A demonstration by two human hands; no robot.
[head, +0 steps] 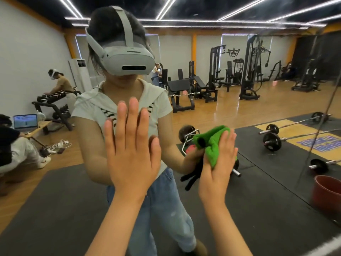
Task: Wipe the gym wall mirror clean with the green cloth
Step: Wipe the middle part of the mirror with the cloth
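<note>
The right grip (217,174), fingers straight, presses the bunched green cloth (212,143) against the mirror (258,100), the cloth's long axis slanting up and left. The left grip (132,150) lies flat, fingers straight, on the glass.

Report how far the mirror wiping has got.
Done: nothing I can confirm; no clearly cleaned patch shows. In hand: the right hand presses the green cloth flat against the mirror, the left hand braced open beside it. Left: seemingly most of the glass, including hazy streaks near the top.
</note>
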